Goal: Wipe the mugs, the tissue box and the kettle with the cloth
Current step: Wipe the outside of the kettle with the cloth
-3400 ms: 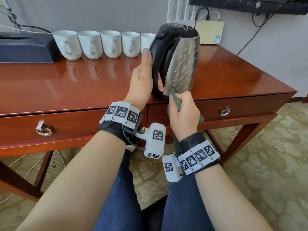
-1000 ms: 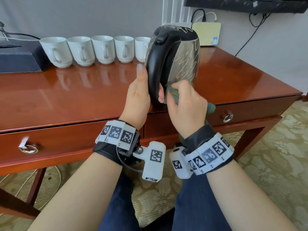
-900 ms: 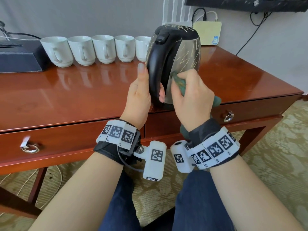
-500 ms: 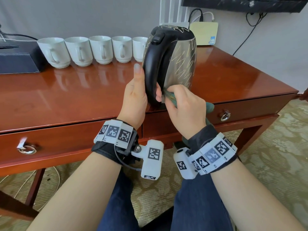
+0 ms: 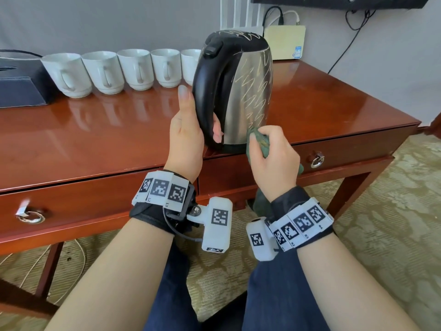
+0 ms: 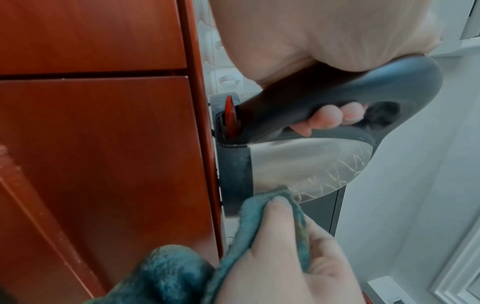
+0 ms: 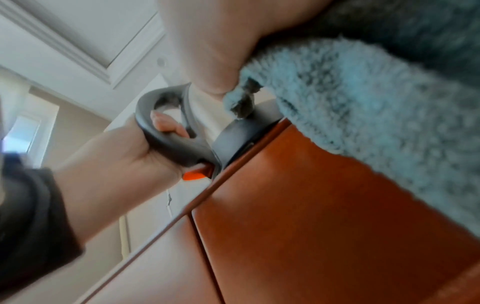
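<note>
It looks like a hotel room. A shiny wood desk with drawers holds a row of white mugs, a kettle and a tissue box. The floor has patterned carpet.

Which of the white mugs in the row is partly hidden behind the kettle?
The rightmost mug: the kettle cuts off its right side, while the other four show whole, handles facing the camera.

We see a glossy reddish wooden desk with two drawers, each with a ring pull, standing against a grey wall. Patterned beige carpet covers the floor. Cables hang near a pale box, perhaps a router. Daylight reflects off the desktop.
</note>
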### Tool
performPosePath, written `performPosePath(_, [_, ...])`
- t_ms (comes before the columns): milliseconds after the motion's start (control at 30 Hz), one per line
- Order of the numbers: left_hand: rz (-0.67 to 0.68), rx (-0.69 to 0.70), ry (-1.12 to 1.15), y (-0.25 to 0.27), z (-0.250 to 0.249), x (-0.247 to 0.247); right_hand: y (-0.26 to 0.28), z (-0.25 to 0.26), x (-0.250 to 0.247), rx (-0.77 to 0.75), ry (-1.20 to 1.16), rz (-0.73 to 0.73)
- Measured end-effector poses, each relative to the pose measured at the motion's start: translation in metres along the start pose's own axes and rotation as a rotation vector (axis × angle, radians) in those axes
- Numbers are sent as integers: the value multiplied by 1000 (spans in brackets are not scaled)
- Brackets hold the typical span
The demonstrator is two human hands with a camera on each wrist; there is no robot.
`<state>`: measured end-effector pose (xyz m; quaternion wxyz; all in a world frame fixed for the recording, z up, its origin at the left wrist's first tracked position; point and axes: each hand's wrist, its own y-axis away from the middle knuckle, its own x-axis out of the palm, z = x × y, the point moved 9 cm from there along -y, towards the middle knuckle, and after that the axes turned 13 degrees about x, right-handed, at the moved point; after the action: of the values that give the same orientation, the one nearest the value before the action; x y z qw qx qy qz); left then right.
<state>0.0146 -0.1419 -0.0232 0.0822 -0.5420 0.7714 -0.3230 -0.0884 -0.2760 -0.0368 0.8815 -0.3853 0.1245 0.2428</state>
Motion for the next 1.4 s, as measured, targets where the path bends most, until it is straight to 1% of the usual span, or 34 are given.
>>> performPosePath(133, [-13,11,3,1,1,-1,-2,-14,1,96,2,53])
performPosePath(200, [-16,6,2,0,2,0,5,-18,2,108,16,60])
performPosePath(367, [-14,-7,28,-1,4,0,10,7,9,-27,32,75])
performPosePath(400, [-11,-8,38,-1,4,0,8,8,9,-16,22,68])
performPosePath(533, [-18,-24,44,-1,6,-1,4,-14,5,126,-32,47])
performPosePath(600, [-32,-20,39,-1,5,-1,8,-18,6,138,-23,50])
performPosePath(700, [-28,-23,24,-1,5,-1,16,-9,12,83,-4,78])
performPosePath(867, [-22,-47,23,0,4,-1,12,18,11,-77,11,52])
performPosePath(933, [-23,-44,20,0,3,-1,2,19,5,-73,-7,19])
performPosePath(1000, [-28,-46,8,-1,3,-1,-5,13,1,-28,-33,5])
performPosePath(1100, [-26,-24,12,0,1,0,-1,-1,3,36,-32,30])
performPosePath(1167, [-28,-10,18,0,0,-1,7,-1,7,26,-15,46])
performPosePath(1300, [-4,-19,22,-1,3,0,7,22,8,-75,-17,36])
performPosePath(1400, [-5,-30,54,-2,4,0,-6,26,1,-60,-67,-4])
